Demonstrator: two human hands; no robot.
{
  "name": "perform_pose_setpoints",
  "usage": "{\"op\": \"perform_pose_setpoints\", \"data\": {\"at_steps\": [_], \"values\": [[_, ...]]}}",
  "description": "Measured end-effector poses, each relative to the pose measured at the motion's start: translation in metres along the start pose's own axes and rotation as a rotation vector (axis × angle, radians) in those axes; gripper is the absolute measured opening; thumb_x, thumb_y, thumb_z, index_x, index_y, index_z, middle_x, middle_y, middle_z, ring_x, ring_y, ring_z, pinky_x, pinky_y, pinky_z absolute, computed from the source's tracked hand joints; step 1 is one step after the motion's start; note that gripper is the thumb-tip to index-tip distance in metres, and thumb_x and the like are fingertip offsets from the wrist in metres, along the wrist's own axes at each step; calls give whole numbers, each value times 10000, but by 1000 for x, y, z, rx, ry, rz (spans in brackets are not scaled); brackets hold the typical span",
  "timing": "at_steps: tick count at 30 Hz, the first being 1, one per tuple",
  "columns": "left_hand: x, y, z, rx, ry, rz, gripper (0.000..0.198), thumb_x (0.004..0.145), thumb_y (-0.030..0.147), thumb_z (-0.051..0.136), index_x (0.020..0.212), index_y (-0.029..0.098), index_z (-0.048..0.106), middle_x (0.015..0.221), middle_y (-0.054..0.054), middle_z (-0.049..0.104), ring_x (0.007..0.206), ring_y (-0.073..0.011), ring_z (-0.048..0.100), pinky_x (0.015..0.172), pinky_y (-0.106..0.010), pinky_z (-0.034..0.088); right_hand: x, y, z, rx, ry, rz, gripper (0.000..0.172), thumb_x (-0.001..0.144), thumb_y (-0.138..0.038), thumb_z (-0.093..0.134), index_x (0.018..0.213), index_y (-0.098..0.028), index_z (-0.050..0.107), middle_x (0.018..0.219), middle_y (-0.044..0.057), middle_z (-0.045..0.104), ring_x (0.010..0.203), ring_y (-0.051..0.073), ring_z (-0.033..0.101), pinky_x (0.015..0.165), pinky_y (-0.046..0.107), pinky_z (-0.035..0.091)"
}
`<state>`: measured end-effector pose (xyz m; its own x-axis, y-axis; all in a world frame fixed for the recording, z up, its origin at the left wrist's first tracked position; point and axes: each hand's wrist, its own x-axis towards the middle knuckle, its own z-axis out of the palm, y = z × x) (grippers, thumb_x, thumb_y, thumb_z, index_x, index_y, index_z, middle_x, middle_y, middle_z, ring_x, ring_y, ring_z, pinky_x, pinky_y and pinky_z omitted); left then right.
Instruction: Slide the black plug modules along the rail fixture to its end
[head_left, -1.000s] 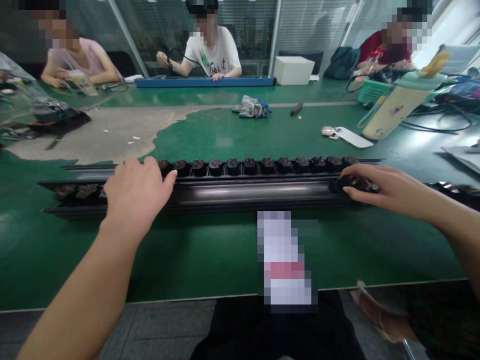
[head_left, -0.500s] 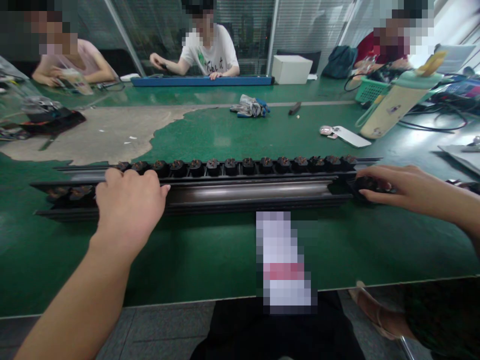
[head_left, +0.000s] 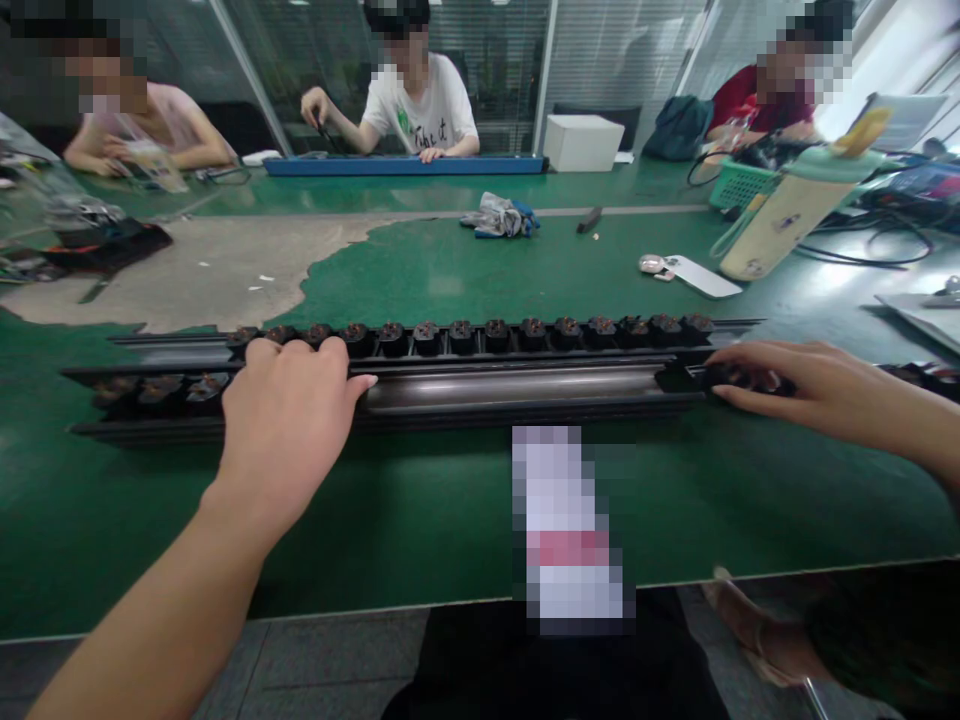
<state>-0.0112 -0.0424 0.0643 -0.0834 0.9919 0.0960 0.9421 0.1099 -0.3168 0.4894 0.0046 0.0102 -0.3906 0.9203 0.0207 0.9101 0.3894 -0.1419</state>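
Black channel (head_left: 510,387) crosses green table (head_left: 435,510), blinds (head_left: 495,70) beyond; left hand (head_left: 292,425) curls over it, grip unclear; right hand (head_left: 814,385) pinches dark sockets (head_left: 750,378).

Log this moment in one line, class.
left hand: over front rail | right hand: grasping black parts, rail's right end | back rail: row of modules

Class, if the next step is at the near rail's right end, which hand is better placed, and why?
Probably the right hand: it is right by that end, holding a dark part. The left hand lies over the near rail, toward its opposite end.
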Motion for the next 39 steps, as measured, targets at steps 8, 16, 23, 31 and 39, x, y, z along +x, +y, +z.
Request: {"op": "perform_pose_setpoints", "data": {"at_steps": [8,16,23,31,39], "values": [[0,20,11,-206,116,88,410,1091,509,483,1183,178,707,1177,-175,745,897,-349,734,677,-404,537,5,31,29,-118,90,-14,525,983,-609,533,1261,-211,733,936,121,703,837,281,664,798,430,450],[3,37,23,-642,215,347,416,1108,473,410,1241,202,697,1231,-122,787,1101,-297,736,962,-432,570,1,6,10,-294,163,-77,419,960,-383,508,1282,-243,738,1067,175,720,952,333,667,764,457,415],[7,39,27,-692,235,304,375,1107,396,376,1144,217,703,1071,-84,814,952,-249,747,836,-359,530,23,-130,12,-181,303,-413,404,1069,-252,411,1366,-170,673,1164,160,710,1051,294,649,902,456,458],[16,29,27,-423,338,293,502,1104,433,353,771,215,658,811,-81,757,782,-235,680,676,-344,434,88,-198,20,101,214,-565,408,1094,-354,443,1401,-148,618,1253,182,706,1124,292,642,972,456,481],[12,37,36,-668,233,670,485,1151,384,317,1202,155,741,1216,-119,804,1099,-265,719,989,-431,526,118,-211,28,237,164,-558,451,1034,-494,594,1341,-165,623,1162,150,719,1078,284,659,949,434,506]]}}
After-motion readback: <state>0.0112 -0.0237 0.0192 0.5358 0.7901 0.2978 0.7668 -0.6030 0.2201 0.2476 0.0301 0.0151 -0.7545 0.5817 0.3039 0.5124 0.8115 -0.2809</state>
